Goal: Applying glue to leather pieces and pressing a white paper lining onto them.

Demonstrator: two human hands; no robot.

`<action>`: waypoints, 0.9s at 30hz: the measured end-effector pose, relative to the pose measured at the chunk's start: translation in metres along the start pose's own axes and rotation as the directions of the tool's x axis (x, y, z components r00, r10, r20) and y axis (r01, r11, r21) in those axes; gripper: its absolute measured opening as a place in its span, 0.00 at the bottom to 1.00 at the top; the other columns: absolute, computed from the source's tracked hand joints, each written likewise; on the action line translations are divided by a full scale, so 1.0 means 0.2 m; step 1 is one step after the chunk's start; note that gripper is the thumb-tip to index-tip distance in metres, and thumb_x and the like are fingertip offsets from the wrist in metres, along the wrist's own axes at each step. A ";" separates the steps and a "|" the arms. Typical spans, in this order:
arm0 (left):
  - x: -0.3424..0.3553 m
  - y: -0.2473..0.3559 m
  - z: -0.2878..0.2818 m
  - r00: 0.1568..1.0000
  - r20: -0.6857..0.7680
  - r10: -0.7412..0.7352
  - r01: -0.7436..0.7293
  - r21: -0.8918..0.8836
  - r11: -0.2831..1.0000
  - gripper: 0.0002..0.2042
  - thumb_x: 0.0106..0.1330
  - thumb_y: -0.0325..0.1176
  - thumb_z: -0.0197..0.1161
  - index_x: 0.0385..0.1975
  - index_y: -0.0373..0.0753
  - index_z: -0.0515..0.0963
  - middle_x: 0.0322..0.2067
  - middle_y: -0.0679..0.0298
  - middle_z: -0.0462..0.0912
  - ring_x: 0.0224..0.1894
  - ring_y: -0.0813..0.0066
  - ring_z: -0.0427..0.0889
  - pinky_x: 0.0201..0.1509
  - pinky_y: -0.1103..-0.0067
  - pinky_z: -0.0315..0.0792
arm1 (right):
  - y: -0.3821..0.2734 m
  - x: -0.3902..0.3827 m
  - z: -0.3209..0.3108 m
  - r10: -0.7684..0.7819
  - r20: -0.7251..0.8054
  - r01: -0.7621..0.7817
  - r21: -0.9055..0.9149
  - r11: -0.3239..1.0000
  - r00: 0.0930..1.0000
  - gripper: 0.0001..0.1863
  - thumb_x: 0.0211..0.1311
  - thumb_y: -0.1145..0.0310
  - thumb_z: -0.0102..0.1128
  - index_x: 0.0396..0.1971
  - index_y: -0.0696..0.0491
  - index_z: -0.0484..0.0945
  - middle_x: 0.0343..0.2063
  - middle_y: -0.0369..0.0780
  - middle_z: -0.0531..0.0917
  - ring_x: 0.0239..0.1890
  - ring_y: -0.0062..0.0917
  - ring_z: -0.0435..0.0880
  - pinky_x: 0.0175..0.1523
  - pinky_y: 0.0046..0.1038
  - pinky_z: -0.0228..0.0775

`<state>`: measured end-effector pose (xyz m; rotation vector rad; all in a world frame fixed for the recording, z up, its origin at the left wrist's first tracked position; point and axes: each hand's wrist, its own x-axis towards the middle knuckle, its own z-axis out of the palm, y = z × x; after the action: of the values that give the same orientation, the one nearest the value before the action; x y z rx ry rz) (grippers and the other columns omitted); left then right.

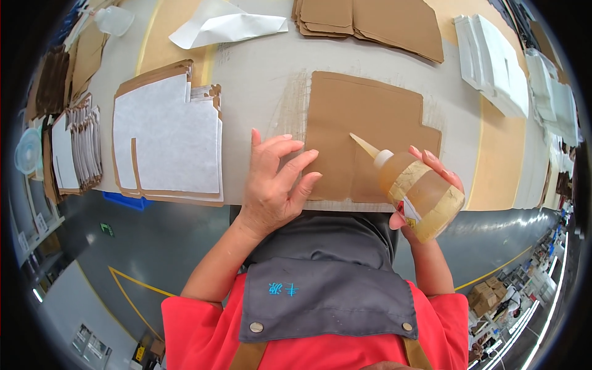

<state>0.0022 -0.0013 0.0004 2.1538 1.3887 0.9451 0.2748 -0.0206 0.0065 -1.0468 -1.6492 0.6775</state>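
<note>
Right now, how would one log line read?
right hand: holding squeeze bottle, nozzle over brown panel | left hand: open, at panel's left edge | white-faced stack: further left

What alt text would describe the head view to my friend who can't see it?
A person's right hand holds a yellowish squeeze bottle, its nozzle over a brown sheet on a table; the open left hand is at the sheet's left edge. A white-topped stack lies to the left, with brown pieces beyond and white pieces to the right.

Glossy plastic bottle (425,191), matt sheet (367,114)
</note>
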 end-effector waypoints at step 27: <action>0.00 -0.01 0.02 0.997 -0.047 0.064 -0.063 0.026 0.998 0.11 0.62 0.36 0.68 0.43 0.41 0.82 0.45 0.63 0.74 0.52 0.63 0.75 0.74 0.53 0.49 | -0.24 -0.22 -0.07 0.518 -0.293 -0.412 0.353 0.840 0.804 0.58 0.41 0.35 0.74 0.67 0.50 0.56 0.63 0.46 0.69 0.66 0.36 0.67 0.68 0.49 0.64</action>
<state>0.0035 -0.0007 -0.0049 2.2192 1.3681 1.0147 0.2777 -0.0827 0.0307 -1.3014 -0.9255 0.9308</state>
